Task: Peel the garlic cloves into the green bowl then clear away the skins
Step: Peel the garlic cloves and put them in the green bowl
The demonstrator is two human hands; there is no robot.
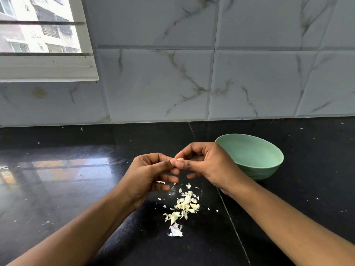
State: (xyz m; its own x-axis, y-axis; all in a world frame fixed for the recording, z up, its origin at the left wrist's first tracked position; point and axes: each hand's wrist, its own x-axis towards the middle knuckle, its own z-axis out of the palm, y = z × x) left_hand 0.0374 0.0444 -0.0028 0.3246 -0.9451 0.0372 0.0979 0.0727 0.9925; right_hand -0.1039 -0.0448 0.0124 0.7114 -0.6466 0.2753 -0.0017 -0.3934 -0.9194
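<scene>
My left hand and my right hand meet above the black counter, both pinching one small pale garlic clove between thumbs and fingertips. Most of the clove is hidden by my fingers. A scrap of skin clings to my left fingers. Below the hands lies a loose pile of garlic skins on the counter. The green bowl stands just right of my right hand, which covers its left rim. No cloves show in the visible part of the bowl.
The black counter runs back to a marble-tiled wall. A window sits at the upper left. Tiny skin flecks are scattered over the counter, some right of the bowl.
</scene>
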